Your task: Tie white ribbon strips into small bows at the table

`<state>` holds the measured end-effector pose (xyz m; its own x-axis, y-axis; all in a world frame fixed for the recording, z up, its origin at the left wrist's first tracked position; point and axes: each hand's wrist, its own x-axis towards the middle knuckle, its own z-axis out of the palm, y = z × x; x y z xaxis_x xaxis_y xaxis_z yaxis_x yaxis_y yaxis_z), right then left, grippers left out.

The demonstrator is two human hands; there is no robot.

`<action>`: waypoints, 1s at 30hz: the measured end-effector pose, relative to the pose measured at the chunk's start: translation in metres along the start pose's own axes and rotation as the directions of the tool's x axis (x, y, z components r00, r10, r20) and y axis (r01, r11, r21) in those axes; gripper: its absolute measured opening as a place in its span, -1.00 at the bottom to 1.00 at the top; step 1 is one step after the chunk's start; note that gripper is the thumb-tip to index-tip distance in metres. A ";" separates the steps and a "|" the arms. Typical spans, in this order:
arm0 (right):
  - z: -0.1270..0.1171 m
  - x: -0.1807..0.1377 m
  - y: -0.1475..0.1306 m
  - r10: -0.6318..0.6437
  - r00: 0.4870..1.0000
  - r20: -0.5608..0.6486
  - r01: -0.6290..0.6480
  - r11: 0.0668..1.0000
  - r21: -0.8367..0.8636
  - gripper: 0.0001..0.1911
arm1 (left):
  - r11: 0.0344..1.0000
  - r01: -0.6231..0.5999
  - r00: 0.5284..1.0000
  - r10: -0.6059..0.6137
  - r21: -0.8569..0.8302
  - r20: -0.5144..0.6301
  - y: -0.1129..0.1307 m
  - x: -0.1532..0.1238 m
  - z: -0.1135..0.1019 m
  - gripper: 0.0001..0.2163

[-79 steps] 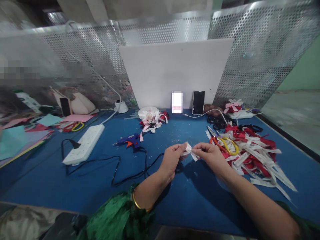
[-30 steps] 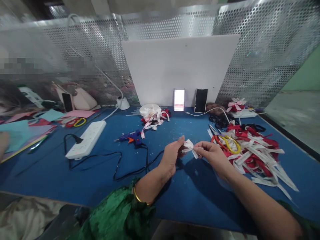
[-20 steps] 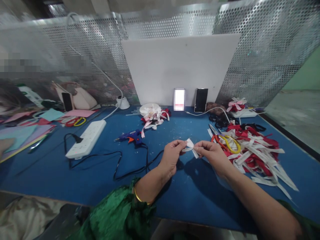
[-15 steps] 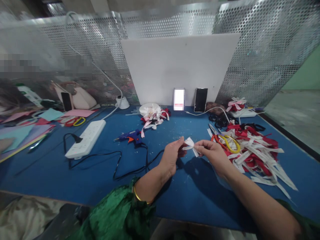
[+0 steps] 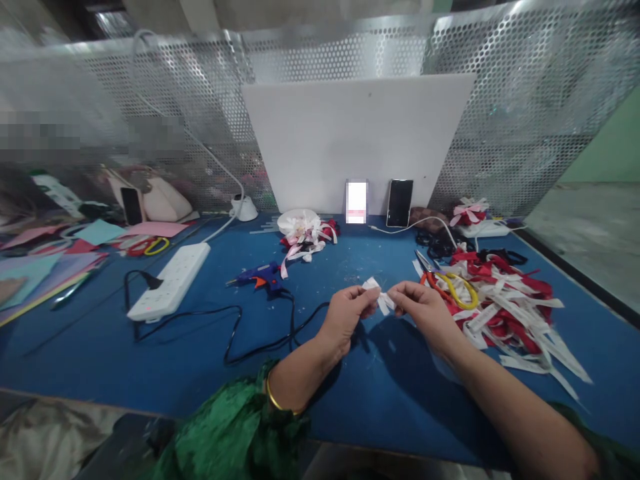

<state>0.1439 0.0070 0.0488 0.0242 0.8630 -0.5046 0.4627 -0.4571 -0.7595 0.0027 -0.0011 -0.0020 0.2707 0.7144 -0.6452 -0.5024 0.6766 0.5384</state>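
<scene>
The left hand (image 5: 347,313) and right hand (image 5: 425,308) each pinched one side of a small folded white ribbon (image 5: 379,297) with closed fingertips, holding it just above the middle of the blue mat (image 5: 200,347), a two-sided grip that held its folds together, with the ribbon heap (image 5: 505,307) handy at right.

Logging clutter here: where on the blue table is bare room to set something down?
Bare: the near-left blue table, bordered by the power strip, the black cord and the front edge; also the gap between glue gun and scissors, beyond the left hand and right hand pinching a white ribbon piece. Crowded: ribbon pile at right, coloured paper far left.
</scene>
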 end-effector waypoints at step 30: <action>0.001 -0.001 0.000 0.026 0.998 0.050 -0.029 0.997 0.076 -0.72 | 0.997 -0.078 0.997 0.078 0.026 0.001 -0.003 0.002 -0.002 -0.74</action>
<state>0.1429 0.0055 0.0485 -0.0082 0.8391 -0.5439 0.3935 -0.4973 -0.7732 0.0035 -0.0022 -0.0063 0.2311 0.7651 -0.6010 -0.5001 0.6233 0.6011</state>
